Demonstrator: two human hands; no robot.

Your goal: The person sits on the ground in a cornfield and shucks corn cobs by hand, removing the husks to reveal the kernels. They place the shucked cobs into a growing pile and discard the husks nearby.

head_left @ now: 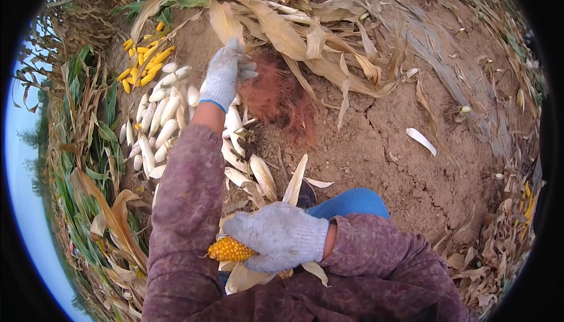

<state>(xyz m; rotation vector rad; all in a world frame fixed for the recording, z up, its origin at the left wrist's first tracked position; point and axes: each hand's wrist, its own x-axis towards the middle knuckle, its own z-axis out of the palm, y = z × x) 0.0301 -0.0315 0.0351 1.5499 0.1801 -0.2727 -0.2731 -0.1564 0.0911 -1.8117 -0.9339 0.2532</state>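
Note:
My right hand (281,234), in a pale knitted glove, is closed round an ear of corn (231,249) close to my body. Its yellow kernels stick out past the fingers on the left. Pale husk leaves (295,182) spread out above and below that glove. My left hand (226,72), gloved too, reaches far forward beside a heap of reddish-brown corn silk (270,93). Its fingers point right and look partly spread, with nothing visible in them. Left of that arm lies a pile of whitish ears of corn (167,108), part of it hidden by my sleeve.
Bare yellow ears (145,61) lie beyond the whitish pile. Dry husks and stalks (294,28) cover the far ground. Cracked brown soil (376,146) stretches to the right, with a loose pale husk (420,141) on it. Leafy corn plants (88,122) edge the left side.

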